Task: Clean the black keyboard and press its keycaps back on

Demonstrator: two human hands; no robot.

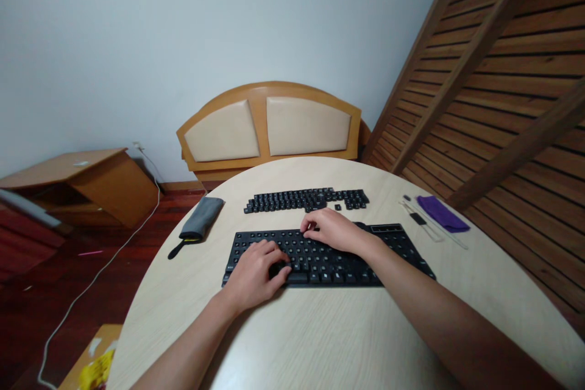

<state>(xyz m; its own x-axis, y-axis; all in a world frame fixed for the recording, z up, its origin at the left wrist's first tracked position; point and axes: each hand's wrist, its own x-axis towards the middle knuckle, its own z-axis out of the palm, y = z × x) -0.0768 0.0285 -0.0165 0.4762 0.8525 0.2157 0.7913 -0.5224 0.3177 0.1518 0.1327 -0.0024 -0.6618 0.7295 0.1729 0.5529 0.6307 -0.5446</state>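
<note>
A black keyboard (320, 256) lies in front of me on the round table. My left hand (259, 271) rests over its left part, fingers bent and thumb apart from them, with nothing visible between. At the keyboard's far edge, near the middle, my right hand (331, 230) has its thumb and fingertips drawn together. Whatever they pinch, if anything, is too small to tell. Behind the keyboard, loose black keycaps (292, 200) are laid out in rows. One single keycap (337, 207) sits a little apart from the others.
On the pale round table (292, 335) a grey pouch (202, 218) lies left. A purple cloth (442, 213) and a wire tool with a dark handle (417, 218) lie right. Beyond stand a padded headboard (262, 97) and a slatted wooden panel (493, 85). A white cable (103, 268) crosses the floor.
</note>
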